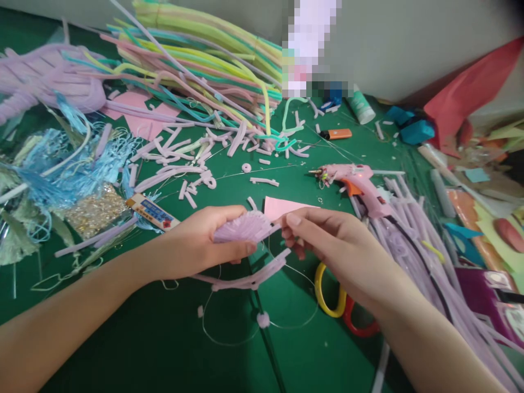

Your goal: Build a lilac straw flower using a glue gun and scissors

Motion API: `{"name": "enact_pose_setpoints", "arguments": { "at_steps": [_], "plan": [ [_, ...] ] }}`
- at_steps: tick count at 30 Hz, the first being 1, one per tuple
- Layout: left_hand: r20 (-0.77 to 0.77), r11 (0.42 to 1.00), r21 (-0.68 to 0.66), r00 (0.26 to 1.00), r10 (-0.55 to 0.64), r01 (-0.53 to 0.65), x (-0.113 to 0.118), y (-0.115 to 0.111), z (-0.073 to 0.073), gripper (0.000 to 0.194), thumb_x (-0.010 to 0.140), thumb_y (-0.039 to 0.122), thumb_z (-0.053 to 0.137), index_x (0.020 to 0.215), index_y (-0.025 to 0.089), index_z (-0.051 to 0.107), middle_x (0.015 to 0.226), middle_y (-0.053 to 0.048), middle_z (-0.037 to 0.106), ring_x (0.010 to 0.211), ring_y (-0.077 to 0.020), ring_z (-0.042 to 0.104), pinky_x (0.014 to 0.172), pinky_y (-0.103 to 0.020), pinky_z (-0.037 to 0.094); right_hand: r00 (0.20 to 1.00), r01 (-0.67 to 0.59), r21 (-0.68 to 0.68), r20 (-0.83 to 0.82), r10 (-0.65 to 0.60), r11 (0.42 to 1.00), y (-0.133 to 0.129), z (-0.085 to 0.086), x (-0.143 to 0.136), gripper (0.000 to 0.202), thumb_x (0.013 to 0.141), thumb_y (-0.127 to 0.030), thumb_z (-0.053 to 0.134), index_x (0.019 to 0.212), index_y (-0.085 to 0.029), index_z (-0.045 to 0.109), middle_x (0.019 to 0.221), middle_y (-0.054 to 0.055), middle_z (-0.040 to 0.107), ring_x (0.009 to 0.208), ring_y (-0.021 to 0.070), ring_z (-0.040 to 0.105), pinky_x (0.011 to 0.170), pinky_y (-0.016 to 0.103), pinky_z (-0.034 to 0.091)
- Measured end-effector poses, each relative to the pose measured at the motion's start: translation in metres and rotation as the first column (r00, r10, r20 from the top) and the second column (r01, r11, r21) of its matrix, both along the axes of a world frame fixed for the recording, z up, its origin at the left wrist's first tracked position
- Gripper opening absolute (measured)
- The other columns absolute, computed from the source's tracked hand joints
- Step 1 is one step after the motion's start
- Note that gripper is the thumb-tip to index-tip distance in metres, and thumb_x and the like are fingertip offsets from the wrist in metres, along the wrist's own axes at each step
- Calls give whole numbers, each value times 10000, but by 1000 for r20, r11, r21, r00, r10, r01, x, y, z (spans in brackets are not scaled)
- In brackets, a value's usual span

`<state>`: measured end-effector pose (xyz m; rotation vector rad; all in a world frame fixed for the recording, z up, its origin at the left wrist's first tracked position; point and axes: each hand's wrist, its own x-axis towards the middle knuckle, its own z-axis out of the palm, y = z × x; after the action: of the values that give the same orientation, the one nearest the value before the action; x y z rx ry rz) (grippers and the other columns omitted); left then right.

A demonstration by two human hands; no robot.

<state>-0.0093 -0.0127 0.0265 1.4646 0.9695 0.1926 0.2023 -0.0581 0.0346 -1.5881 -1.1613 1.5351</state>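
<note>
A lilac bundle of short fuzzy chenille-stem pieces (pixel 241 228), fanned at its far side, is gripped by my left hand (pixel 192 240) between thumb and fingers. At the bundle's right edge my right hand (pixel 327 234) is closed in a pinch on the end of a thin lilac chenille stem (pixel 275 230). Just below the hands is a curved lilac strip (pixel 254 279). A looped clear thread (pixel 229 344) lies on the green table with a small lilac pompom (pixel 263 320) beside it. Scissors (pixel 331 297) with yellow and red handles lie partly under my right wrist.
A pink glue gun (pixel 364 188) lies right of centre, near many lilac stems (pixel 393 229). An orange lighter (pixel 338 134) and lilac cuttings (pixel 176 147) are farther back. Coloured stems (pixel 196 65) fill the back; blue tassels (pixel 77 158) and a bag of beads (pixel 96 210) are left.
</note>
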Motion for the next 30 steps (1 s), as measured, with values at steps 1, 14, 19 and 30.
{"name": "enact_pose_setpoints", "arguments": {
  "at_steps": [1, 14, 19, 30],
  "plan": [
    [12, 1000, -6, 1000, 16, -16, 0, -1, 1, 305, 818, 489, 662, 856, 194, 594, 680, 38, 608, 636, -146, 579, 546, -208, 403, 997, 30, -47, -64, -33, 998, 0, -1, 2, 301, 822, -465, 688, 849, -169, 738, 759, 34, 640, 617, 107, 525, 513, 227, 413],
    [46, 993, -30, 992, 118, -116, 4, -8, 5, 286, 818, 473, 681, 840, 193, 624, 641, 40, 658, 610, -122, 599, 540, -178, 407, 998, 15, 2, 54, -16, 1000, -16, -3, -16, 163, 767, -389, 753, 799, -229, 756, 810, 12, 732, 692, 133, 591, 614, 262, 448],
    [-24, 985, -130, 993, 114, -116, 3, -3, 4, 395, 790, 572, 664, 889, 190, 662, 673, 14, 680, 569, -137, 593, 491, -196, 393, 998, 34, -46, -60, -37, 998, -13, -5, -17, 132, 722, -327, 796, 789, -228, 741, 776, -9, 726, 690, 118, 605, 628, 236, 463],
    [124, 959, -127, 955, 268, -253, 9, -14, -1, 231, 796, 405, 693, 773, 177, 662, 617, 51, 600, 565, -85, 531, 506, -146, 424, 967, 120, -101, -214, -139, 988, -15, -11, -19, 196, 654, -276, 859, 789, -229, 725, 754, -28, 703, 693, 89, 608, 655, 196, 489]
  ]
}}
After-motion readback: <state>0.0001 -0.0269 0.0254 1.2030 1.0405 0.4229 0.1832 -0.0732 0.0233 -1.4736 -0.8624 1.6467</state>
